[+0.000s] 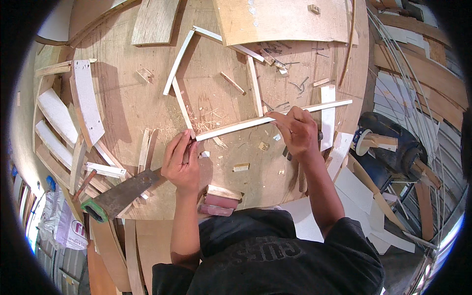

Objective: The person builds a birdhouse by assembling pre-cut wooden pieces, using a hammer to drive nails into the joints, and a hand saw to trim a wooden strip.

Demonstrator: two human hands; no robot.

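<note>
Pinching the left end of the long wooden strip (236, 130), here's the left hand (181, 160), fingers drawn in where a slat (182, 104) meets it! Farther along, the right hand (297, 132) is narrow too, holding the strip beside a second slat (254, 86). That strip slants across the middle of the desk (223, 169), handsaw (125, 193) near the left hand, loose nails (300, 87) scattered beyond the strip.

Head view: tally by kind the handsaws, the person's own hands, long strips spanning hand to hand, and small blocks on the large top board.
Handsaw: 1
Hands (left hand, right hand): 2
Long strip spanning the hands: 1
Small block on the large board: 1
Total: 5
</note>
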